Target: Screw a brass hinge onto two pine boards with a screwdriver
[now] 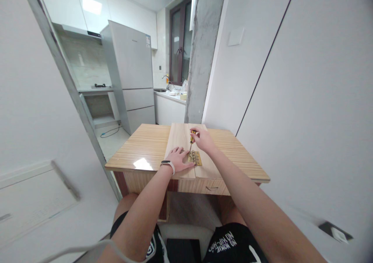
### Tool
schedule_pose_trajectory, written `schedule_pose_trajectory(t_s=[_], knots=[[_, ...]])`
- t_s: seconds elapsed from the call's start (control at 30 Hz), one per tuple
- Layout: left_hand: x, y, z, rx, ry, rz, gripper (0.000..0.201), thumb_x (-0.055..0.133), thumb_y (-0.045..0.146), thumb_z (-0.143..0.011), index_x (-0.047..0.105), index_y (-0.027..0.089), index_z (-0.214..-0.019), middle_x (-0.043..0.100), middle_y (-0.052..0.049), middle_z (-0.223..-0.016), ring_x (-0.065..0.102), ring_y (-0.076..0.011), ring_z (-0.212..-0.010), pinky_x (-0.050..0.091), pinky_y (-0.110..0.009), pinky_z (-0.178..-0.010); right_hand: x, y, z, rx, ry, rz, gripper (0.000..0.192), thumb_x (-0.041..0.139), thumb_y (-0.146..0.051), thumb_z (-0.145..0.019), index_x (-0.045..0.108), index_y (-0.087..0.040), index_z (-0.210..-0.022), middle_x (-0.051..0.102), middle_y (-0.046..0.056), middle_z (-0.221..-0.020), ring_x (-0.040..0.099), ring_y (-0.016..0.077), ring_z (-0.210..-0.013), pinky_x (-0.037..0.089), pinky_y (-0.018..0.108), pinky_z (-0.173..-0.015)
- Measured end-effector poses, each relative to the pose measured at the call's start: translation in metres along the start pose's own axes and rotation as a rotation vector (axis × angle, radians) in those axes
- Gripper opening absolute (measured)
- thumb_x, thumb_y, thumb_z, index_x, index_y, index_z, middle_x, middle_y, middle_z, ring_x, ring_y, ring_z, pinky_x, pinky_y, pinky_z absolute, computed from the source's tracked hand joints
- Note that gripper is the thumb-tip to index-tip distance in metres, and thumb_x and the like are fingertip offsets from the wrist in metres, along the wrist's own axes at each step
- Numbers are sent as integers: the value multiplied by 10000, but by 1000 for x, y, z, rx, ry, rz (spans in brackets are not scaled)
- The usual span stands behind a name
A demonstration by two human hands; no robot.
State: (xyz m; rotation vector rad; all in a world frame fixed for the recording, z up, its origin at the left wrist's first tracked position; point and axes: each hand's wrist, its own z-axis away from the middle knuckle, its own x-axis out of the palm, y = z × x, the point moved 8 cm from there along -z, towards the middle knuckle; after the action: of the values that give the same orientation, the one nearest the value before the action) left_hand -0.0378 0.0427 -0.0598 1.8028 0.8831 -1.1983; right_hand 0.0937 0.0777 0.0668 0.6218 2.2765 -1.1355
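Observation:
A brass-coloured hinge [196, 158] lies across the seam between two pale wooden boards [178, 135] on the desk. My right hand [202, 139] is closed around the yellow-and-black handle of a screwdriver [192, 138]. Its shaft points down, with the tip at the left leaf of the hinge. Flat on the left board rests my left hand [180, 160], fingers spread, thumb and fingertips beside the hinge's left edge. Whether a screw sits under the tip is too small to make out.
The boards lie on a striped wooden desk [148, 142] with a front drawer [210, 187]. White walls stand close on both sides. Beyond the desk are a grey fridge [132, 60], a sink counter [171, 95] and a cable [110, 132] on the floor.

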Motion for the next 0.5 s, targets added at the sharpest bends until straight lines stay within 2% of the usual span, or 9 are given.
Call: schedule_pose_trajectory(t_s=[0.17,0.3,0.5], knots=[[1,-1,0,0,1,-10,908,390,919,-773,465,359,-1484,423,-75,-1551,344,-372,-1434,282,-533,-1177,5,10,-5,30,-103,-141,236,553,-164,-955,683,-201,-1148,736,24,-874,699,126,-642,537,251,-708],[2,-3,-1,-2,-6,-6,908,392,919,-772,463,363,-1486,416,-75,-1556,335,-376,-1437,279,-539,-1177,-2,11,-6,41,-37,-69,202,589,-160,-926,703,-196,-1088,736,29,-886,687,127,-635,534,256,-703],[1,-1,0,9,-5,2,910,386,917,-778,462,351,-1487,418,-79,-1554,331,-373,-1440,271,-537,-1179,-7,-3,-4,-1,46,102,169,621,-170,-894,719,-202,-1028,729,37,-884,667,156,-755,495,272,-758]])
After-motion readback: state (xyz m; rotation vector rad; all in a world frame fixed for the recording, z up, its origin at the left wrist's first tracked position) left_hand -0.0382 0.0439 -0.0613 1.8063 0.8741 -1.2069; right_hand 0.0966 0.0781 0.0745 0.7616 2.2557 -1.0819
